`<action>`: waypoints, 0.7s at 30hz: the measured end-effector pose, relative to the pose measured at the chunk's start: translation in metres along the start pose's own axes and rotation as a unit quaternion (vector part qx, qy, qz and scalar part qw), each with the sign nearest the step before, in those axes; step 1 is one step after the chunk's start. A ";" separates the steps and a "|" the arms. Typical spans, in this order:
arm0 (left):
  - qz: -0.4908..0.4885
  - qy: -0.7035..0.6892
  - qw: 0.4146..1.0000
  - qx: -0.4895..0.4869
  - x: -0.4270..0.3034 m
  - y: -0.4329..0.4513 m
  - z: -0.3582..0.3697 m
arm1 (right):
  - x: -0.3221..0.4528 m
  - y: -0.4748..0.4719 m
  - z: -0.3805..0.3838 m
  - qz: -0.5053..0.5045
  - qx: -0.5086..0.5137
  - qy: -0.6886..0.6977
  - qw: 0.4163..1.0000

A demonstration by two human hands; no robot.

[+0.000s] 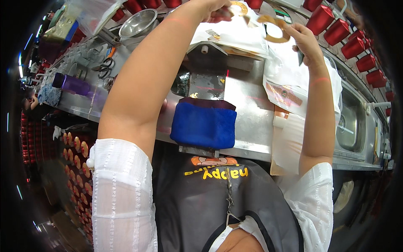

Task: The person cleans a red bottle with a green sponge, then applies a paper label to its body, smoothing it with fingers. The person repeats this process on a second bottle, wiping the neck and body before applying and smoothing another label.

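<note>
My right hand, at the upper right, pinches a curved gold-brown sheet piece with a round opening. A small dark object shows beneath its fingers, too unclear to name. My left hand is at the top edge with its fingers beside a gold patterned curved piece; blur hides whether it grips the piece. Both hands are over white sheets stacked on the bench. Nearer me stands a metal fixture with a dark angled plate, and a blue cloth covers its front.
Red metallic cups line the far side. A steel bowl, scissors and a purple bottle are left. A sink is at right, near a plastic bag and cardboard with white sheets. Red laser lines cross my forearms.
</note>
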State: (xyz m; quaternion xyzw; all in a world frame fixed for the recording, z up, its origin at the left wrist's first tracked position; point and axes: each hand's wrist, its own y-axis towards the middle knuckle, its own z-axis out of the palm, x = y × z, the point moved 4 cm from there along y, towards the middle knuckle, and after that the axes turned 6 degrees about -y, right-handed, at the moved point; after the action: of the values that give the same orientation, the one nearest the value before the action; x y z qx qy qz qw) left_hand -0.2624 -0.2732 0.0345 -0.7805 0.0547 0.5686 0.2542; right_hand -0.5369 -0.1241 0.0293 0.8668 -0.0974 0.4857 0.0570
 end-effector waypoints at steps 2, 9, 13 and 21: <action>-0.021 0.100 0.995 0.011 0.017 0.004 -0.002 | -0.041 0.000 -0.021 0.044 -0.029 -0.135 0.989; 0.020 0.303 0.953 -0.013 0.028 0.021 -0.008 | -0.152 -0.001 -0.042 0.040 -0.096 -0.566 0.818; 0.065 0.405 0.910 -0.051 -0.001 0.024 -0.025 | -0.168 0.005 -0.058 0.043 -0.062 -0.586 0.807; 0.321 0.523 0.789 0.019 -0.097 -0.187 -0.076 | -0.198 0.009 -0.083 -0.012 0.000 -0.481 0.876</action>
State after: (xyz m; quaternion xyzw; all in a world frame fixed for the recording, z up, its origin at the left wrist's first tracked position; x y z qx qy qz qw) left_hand -0.1609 -0.1656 0.2028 -0.8910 0.4374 0.1214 0.0043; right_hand -0.7086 -0.0945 -0.0959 0.9947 -0.1023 0.0078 0.0092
